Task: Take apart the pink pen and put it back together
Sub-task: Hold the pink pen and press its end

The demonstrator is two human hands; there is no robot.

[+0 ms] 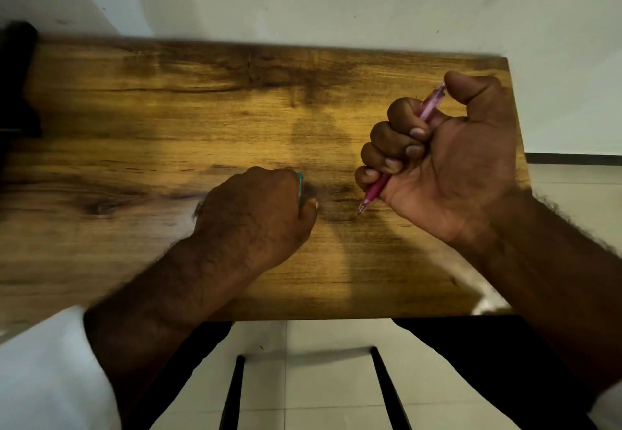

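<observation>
Right hand [447, 167] fisted round pink pen [377, 189], thumb at its top end, tip angled down over wooden table [168, 120] right half. Left hand [255, 214] curled at table centre, pinching small teal object [300, 184].

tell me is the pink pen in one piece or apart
Seemingly whole: the pink pen shows its tip below the right hand and its barrel above the fist; the middle is hidden.
</observation>
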